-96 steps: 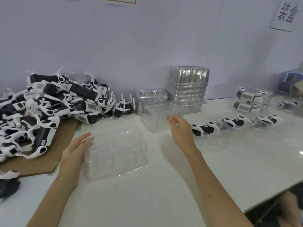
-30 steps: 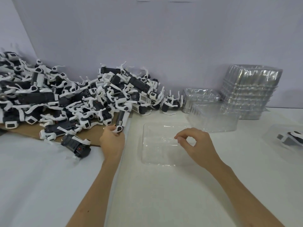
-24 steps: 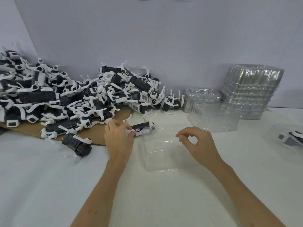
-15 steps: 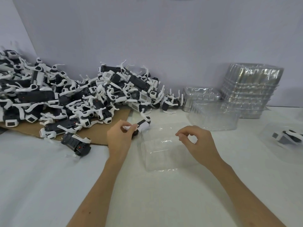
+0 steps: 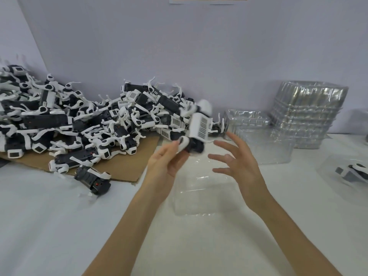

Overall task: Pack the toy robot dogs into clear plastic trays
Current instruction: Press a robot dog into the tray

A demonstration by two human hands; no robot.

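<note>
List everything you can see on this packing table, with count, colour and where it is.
cardboard: one, brown, left
dog pile: many, black and white, on the cardboard
empty tray: one, clear, front centre
held toy dog: one, black and white, over the empty tray
tray stack: one, clear, back right
loose trays: two, clear, beside the stack
packed dog: one, grey and white, right edge
left hand: pinches the held toy dog
right hand: open, beside it

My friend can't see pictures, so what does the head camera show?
A person's left hand holds a black-and-white toy robot dog over an empty clear tray on a white table, with the open right hand beside it. A big pile of toy dogs lies left on cardboard; stacked clear trays stand right.
</note>
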